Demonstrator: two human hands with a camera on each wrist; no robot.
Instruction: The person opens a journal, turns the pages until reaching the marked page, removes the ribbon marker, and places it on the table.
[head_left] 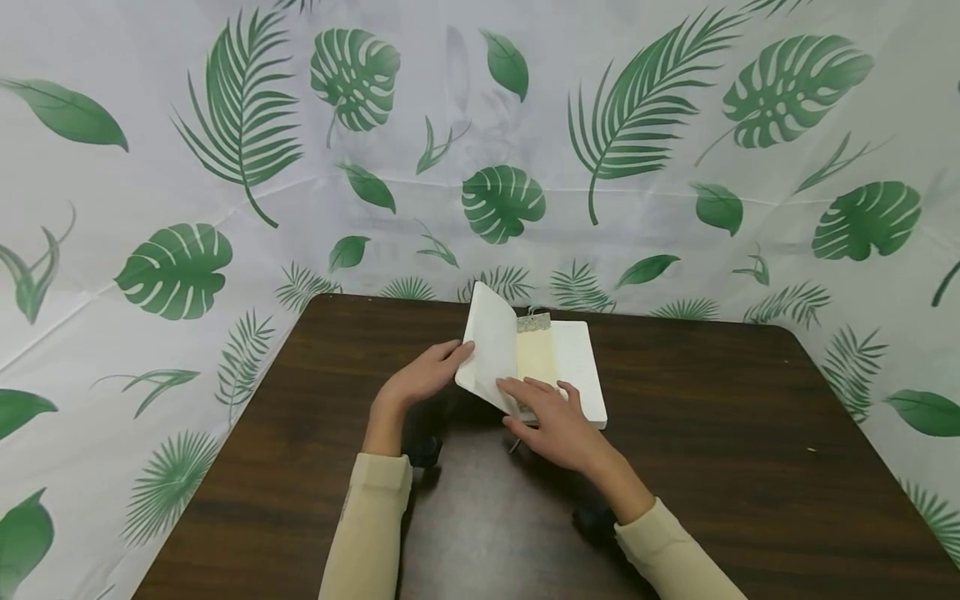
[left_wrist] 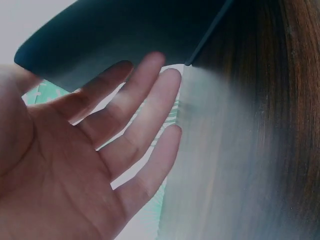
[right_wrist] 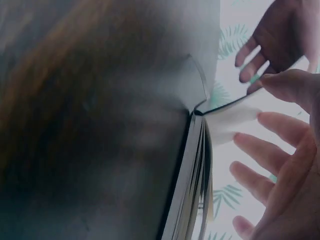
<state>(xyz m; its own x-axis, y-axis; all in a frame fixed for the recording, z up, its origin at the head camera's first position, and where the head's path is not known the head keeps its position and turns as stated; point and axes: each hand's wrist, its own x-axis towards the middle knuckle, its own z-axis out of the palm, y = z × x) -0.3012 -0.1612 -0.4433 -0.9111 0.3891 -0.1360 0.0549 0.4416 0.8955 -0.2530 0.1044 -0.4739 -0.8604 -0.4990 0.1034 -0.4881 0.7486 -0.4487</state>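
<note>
A notebook (head_left: 581, 350) with white pages and a dark cover (left_wrist: 110, 40) lies on the table, its left side raised at a slant. My left hand (head_left: 423, 375) holds that raised side by its outer edge, thumb on the page side and fingers spread behind the cover. Over the lower part of the open pages is my right hand (head_left: 558, 425), fingers loosely extended and fingertips at the page near the fold. A pale yellow slip (head_left: 536, 354) with a grey patterned top lies along the inner page. From the spine's lower end curves a thin dark strand (right_wrist: 201, 75).
The dark wood table (head_left: 712, 467) extends around the notebook. Behind it hangs a white cloth (head_left: 420, 75) printed with green leaves. Dark wrist-worn devices (head_left: 425, 452) show below both hands.
</note>
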